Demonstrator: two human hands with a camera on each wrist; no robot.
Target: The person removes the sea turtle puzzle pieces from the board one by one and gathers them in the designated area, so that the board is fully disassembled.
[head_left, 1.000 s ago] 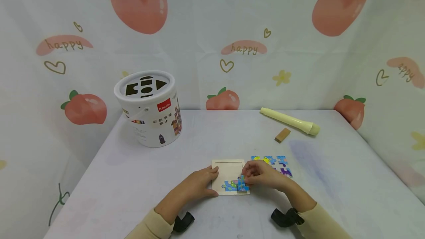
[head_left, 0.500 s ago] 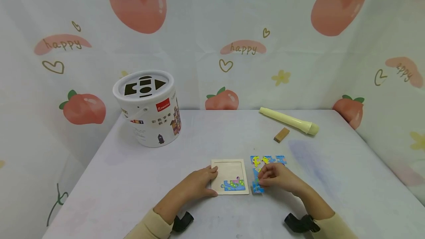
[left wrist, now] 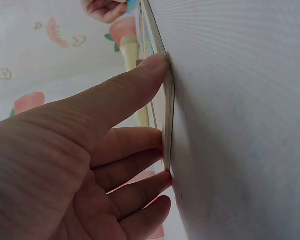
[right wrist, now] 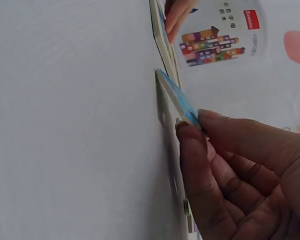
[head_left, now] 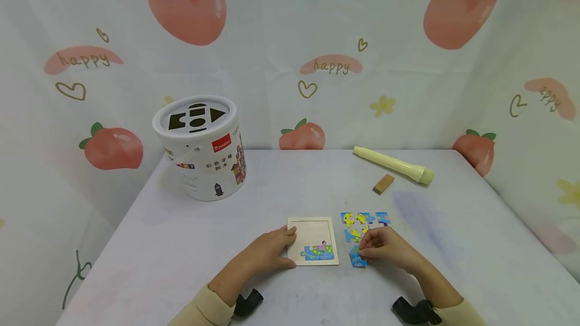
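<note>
My left hand (head_left: pixel 270 249) rests along the left side of a square wooden puzzle tray (head_left: pixel 308 230). In the left wrist view, its thumb and fingertips touch the tray's edge, with the fingers fairly straight. Joined blue, green and pink puzzle pieces (head_left: pixel 319 253) lie at the tray's lower right. To the right of the tray, my right hand (head_left: pixel 385 248) pinches a blue puzzle piece (head_left: pixel 357 256) between thumb and index finger. In the right wrist view, that piece is tilted, one end low by the tabletop. Several loose puzzle pieces (head_left: pixel 348 219) lie just beyond the right hand, which partly covers them.
A white lidded bucket (head_left: pixel 201 165) with shape-cut holes stands at the back left. Farther back on the right lie a small wooden block (head_left: pixel 383 184) and a pale yellow stick with a thicker end (head_left: pixel 394 165). A printed cloth hangs behind the white table (head_left: pixel 281 180).
My right hand has moved right, away from the tray, carrying the blue piece out over the table. The left hand has stayed on the tray.
</note>
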